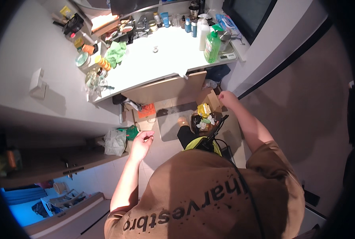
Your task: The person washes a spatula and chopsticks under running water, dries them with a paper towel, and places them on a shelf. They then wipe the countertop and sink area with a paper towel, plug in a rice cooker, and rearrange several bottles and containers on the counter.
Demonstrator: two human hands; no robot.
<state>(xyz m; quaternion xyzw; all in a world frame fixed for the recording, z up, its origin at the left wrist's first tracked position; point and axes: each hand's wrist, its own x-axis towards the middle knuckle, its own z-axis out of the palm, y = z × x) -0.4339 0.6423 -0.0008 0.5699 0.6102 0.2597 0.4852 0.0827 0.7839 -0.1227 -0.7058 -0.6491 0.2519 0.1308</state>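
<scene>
My left hand (pixel 144 142) hangs at my left side with its fingers partly curled and nothing visible in it. A green bag (pixel 132 132) and a whitish plastic bag (pixel 115 142) lie near it. My right hand (pixel 226 99) is at the right by the wall corner, fingers curled; whether it holds something small I cannot tell. Below and left of it a waste bin (pixel 193 125) is full of rubbish, with a yellow packet (pixel 204 110) on top. The white countertop (pixel 153 64) before me bears a green pump bottle (pixel 212 44) and a green cloth (pixel 115 53).
Several bottles and jars line the counter's back, with a white pump bottle (pixel 202 33) and a digital scale (pixel 227 56) at its right. A wooden panel (pixel 168 86) hangs under the front edge. A grey mat (pixel 168 128) and an orange box (pixel 146 110) are on the floor.
</scene>
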